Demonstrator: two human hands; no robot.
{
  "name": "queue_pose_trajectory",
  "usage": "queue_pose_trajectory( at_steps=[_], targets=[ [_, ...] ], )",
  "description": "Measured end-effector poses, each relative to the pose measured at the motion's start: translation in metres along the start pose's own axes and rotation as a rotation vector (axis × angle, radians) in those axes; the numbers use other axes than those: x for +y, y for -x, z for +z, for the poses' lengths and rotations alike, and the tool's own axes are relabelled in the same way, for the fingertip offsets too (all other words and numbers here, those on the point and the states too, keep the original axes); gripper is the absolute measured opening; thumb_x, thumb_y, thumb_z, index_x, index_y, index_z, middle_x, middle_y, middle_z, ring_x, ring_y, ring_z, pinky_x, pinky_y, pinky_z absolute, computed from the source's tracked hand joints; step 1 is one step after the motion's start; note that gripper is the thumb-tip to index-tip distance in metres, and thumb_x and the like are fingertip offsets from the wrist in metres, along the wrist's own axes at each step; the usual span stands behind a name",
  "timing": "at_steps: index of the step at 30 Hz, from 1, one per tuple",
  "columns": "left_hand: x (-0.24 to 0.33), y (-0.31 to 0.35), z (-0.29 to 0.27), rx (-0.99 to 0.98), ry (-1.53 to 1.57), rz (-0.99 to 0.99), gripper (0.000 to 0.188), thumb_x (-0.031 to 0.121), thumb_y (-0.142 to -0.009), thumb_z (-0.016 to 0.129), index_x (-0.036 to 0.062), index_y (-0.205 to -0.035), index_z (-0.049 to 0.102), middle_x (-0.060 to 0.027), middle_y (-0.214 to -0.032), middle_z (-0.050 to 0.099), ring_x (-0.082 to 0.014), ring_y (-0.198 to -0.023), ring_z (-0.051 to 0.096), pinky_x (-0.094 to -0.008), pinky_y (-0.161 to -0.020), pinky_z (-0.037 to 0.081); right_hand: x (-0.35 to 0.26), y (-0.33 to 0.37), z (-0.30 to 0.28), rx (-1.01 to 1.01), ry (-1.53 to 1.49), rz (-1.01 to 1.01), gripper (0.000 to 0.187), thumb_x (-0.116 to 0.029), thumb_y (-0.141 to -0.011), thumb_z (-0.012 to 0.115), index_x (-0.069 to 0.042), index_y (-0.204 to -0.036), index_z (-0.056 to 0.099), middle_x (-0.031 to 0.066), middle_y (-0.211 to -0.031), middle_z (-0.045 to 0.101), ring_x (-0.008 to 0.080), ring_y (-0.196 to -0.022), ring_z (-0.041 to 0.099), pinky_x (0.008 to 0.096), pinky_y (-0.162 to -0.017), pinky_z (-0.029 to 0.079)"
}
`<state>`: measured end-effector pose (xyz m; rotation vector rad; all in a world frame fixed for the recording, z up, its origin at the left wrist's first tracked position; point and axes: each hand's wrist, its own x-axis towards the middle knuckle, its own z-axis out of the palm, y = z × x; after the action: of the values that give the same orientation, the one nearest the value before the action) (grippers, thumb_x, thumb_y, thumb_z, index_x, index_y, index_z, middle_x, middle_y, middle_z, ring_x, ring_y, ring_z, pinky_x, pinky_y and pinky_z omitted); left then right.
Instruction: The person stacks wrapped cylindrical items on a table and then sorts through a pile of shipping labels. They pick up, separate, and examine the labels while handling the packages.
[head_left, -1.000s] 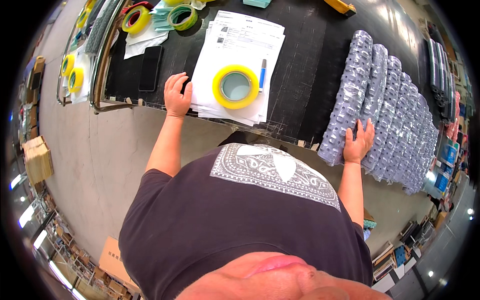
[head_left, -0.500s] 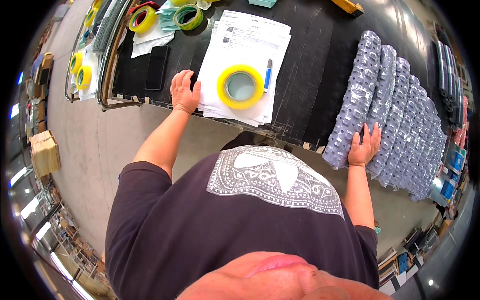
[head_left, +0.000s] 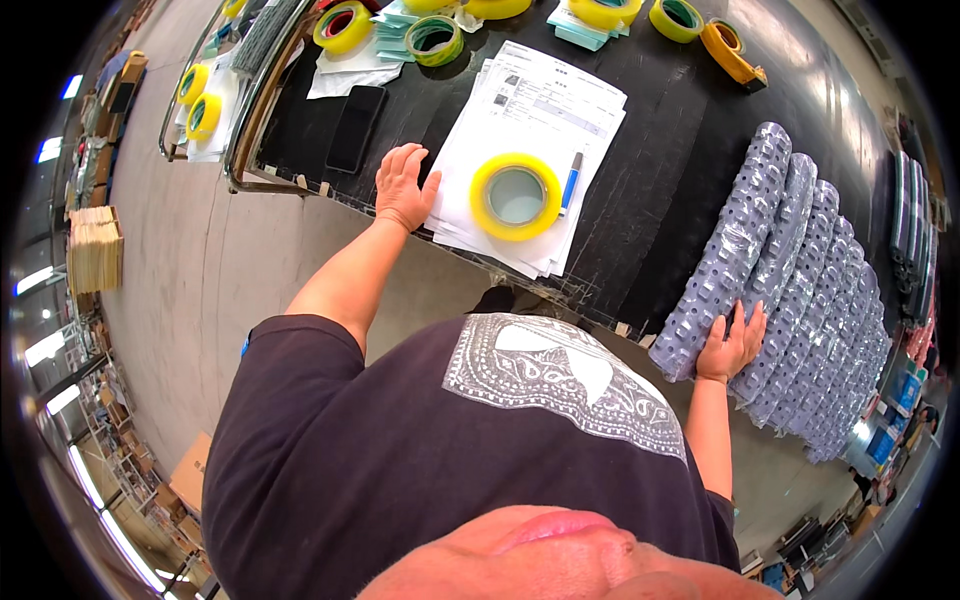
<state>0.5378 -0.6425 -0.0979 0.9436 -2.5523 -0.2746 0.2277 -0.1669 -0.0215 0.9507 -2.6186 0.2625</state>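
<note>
My left hand rests on the near edge of the black table, fingers spread, holding nothing. Beside it lies a stack of white printed papers, its thumb close to their left edge. On the papers are a large roll of clear yellow tape and a blue-and-white marker. My right hand lies with parted fingers against the near ends of the leftmost plastic-wrapped grey patterned rolls. It touches them without gripping. Several such rolls lie side by side at the table's right.
A black phone lies left of the papers. More tape rolls and a yellow tape dispenser are along the far side. A metal-framed cart adjoins the table's left end. Dark rolls are stacked far right.
The view has shifted, so the table's things appear lower and mostly further right, and more of its far side shows. Both hands stay in about the same places, still open.
</note>
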Motion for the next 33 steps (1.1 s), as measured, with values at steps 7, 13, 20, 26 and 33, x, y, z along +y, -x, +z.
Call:
queue_pose_trajectory(
  at_steps=[7,13,20,26,33],
  targets=[
    [-0.0061,0.0033,0.0046,0.008,-0.004,0.002,0.043,0.035,-0.086,0.062,0.0112,-0.121,0.054,-0.0050,-0.131,0.049,-0.0288,-0.126,0.040,-0.0428,-0.103,0.034,-0.0001,-0.0016,-0.0001,0.000,0.002,-0.015,0.045,-0.039,-0.091,0.053,-0.008,-0.121,0.064,0.0125,-0.146,0.043,0.0355,-0.135,0.037,0.0462,-0.111,0.027],
    [-0.0057,0.0032,0.0047,-0.014,-0.005,-0.022,0.044,0.036,-0.085,0.063,0.0108,-0.121,0.054,-0.0053,-0.131,0.049,-0.0287,-0.126,0.040,-0.0428,-0.103,0.034,0.0010,0.0001,0.0007,0.007,0.008,-0.019,0.047,-0.042,-0.092,0.052,-0.008,-0.121,0.064,0.0122,-0.147,0.043,0.0358,-0.135,0.036,0.0465,-0.111,0.027],
    [-0.0023,0.0012,0.0000,-0.006,-0.004,-0.008,0.044,0.034,-0.084,0.064,0.0101,-0.120,0.055,-0.0066,-0.130,0.051,-0.0295,-0.124,0.043,-0.0432,-0.103,0.035,-0.0001,-0.0003,0.0005,-0.006,0.012,0.001,0.046,-0.042,-0.091,0.052,-0.007,-0.119,0.065,0.0129,-0.146,0.043,0.0364,-0.135,0.037,0.0477,-0.110,0.026],
    [-0.0059,0.0016,0.0014,0.002,-0.010,0.015,0.046,0.034,-0.084,0.065,0.0095,-0.121,0.054,-0.0059,-0.131,0.050,-0.0298,-0.125,0.042,-0.0435,-0.104,0.034,-0.0026,-0.0020,0.0013,0.043,-0.009,-0.015,0.044,-0.039,-0.089,0.056,-0.008,-0.119,0.066,0.0146,-0.144,0.046,0.0379,-0.133,0.040,0.0481,-0.108,0.029],
    [-0.0011,-0.0002,-0.0009,-0.004,-0.015,0.017,0.043,0.033,-0.086,0.063,0.0072,-0.120,0.055,-0.0093,-0.129,0.052,-0.0316,-0.123,0.044,-0.0423,-0.104,0.035,-0.0020,-0.0013,0.0018,0.043,-0.009,-0.019,0.044,-0.038,-0.089,0.055,-0.008,-0.118,0.066,0.0146,-0.144,0.046,0.0383,-0.132,0.040,0.0482,-0.108,0.030]
  ],
)
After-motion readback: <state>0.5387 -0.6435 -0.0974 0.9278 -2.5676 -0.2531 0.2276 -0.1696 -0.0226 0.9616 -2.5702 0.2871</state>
